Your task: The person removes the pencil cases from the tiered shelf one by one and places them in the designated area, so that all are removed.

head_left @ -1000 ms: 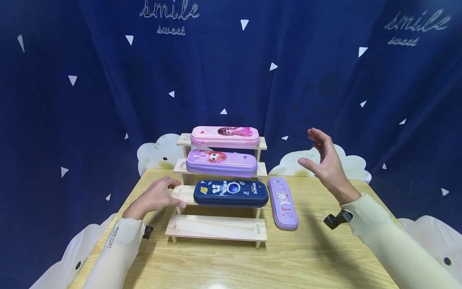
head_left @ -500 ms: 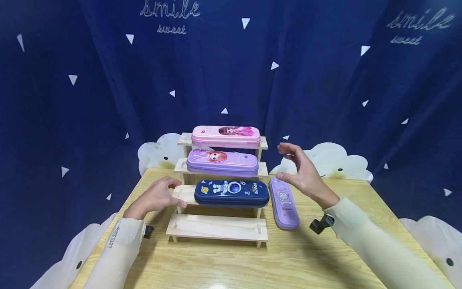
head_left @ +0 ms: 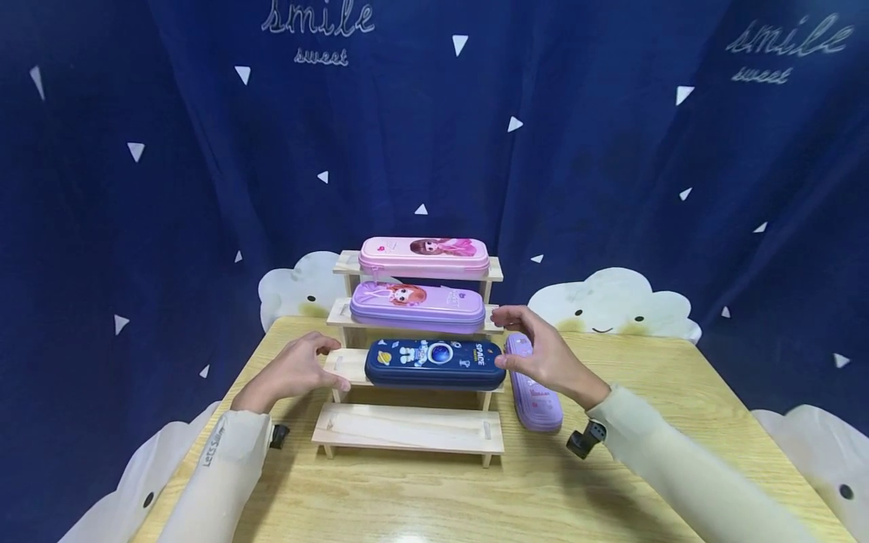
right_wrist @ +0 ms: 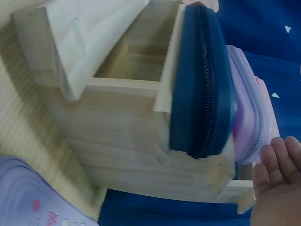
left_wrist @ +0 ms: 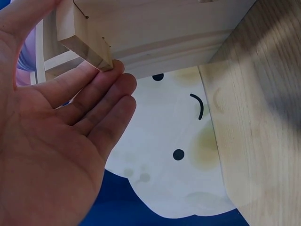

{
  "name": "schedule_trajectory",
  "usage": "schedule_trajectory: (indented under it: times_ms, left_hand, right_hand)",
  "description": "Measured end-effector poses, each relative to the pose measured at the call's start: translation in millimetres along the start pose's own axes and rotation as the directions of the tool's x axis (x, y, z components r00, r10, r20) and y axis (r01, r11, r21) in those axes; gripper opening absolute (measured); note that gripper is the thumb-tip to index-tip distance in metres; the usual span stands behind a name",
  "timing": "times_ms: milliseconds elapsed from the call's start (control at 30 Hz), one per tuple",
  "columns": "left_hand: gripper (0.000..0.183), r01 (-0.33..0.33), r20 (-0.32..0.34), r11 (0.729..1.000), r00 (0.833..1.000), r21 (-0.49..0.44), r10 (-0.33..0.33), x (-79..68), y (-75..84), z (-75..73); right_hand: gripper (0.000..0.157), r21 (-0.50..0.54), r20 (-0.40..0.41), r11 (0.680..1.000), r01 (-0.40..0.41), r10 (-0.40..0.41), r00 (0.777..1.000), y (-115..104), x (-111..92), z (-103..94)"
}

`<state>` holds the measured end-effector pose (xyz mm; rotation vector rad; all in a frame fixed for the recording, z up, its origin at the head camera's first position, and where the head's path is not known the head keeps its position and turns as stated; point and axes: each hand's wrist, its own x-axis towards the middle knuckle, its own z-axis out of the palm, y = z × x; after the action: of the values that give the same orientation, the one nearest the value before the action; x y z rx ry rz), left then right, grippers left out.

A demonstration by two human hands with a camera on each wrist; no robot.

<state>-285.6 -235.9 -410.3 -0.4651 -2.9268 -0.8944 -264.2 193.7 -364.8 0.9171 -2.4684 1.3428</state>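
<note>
A stepped wooden display rack (head_left: 407, 428) stands on the table. My left hand (head_left: 292, 369) pinches the left end of its third shelf; in the left wrist view the fingertips (left_wrist: 117, 68) lie along the board end (left_wrist: 84, 40). On that shelf lies a navy space pencil case (head_left: 434, 363). My right hand (head_left: 543, 347) is at the case's right end, fingers spread from the thumb, which overlaps the corner in the head view. From the right wrist, the hand (right_wrist: 282, 183) appears beside the shelf ends, apart from the navy case's zippered side (right_wrist: 204, 84).
A purple pencil case (head_left: 417, 308) and a pink one (head_left: 424, 260) lie on the two upper shelves. Right of the rack, a lavender pencil case (head_left: 538, 403) lies on the table (head_left: 380, 501), partly behind my right hand. A dark blue curtain (head_left: 421, 136) hangs behind.
My right hand has moved left and down from over the table's right side to the navy pencil case's right end. The left hand and the cases have stayed in place.
</note>
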Motion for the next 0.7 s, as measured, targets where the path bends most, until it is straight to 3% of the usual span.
schedule_trajectory:
  times_ms: [333,700]
  left_hand:
    - [0.082,-0.009,-0.01,1.0,1.0,0.002,0.009,-2.6,-0.1,-1.2]
    - [0.081,-0.025,-0.022,1.0,0.999,0.006,0.025,-3.3,-0.7,-0.2]
  right_hand:
    - [0.067,-0.046,0.033,0.999,-0.02,0.022,0.999,10.8,-7.1,16.9]
    - [0.069,-0.052,0.049,0.999,0.01,-0.008,0.999,18.7,-7.0,24.5]
